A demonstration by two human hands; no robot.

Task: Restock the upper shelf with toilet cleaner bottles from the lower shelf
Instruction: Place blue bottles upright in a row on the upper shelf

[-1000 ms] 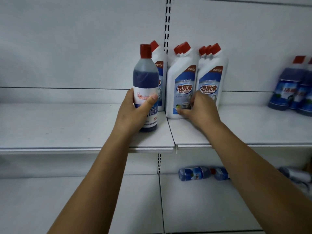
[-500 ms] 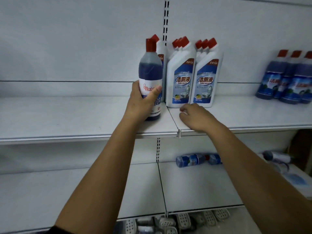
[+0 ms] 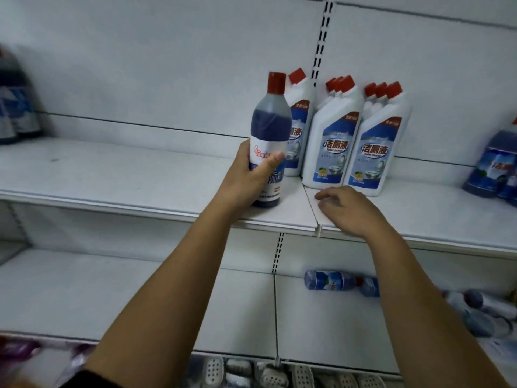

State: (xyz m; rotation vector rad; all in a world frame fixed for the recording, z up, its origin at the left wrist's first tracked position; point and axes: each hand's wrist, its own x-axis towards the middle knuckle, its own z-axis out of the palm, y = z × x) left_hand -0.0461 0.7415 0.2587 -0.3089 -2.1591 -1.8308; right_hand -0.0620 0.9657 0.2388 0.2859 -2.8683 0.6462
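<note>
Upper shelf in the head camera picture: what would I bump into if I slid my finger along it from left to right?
blurry dark bottles → tall blue bottle → first row of white bottles → second row of white bottles → blue bottles at the right edge

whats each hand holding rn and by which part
The left hand grips the tall blue bottle with a red cap around its lower body, thumb across the label. The right hand holds nothing, loosely curled over the white metal upper shelf.

A shop; white slotted shelving (image 3: pixel 140 175); stocked cleaner bottles (image 3: pixel 333 141)
</note>
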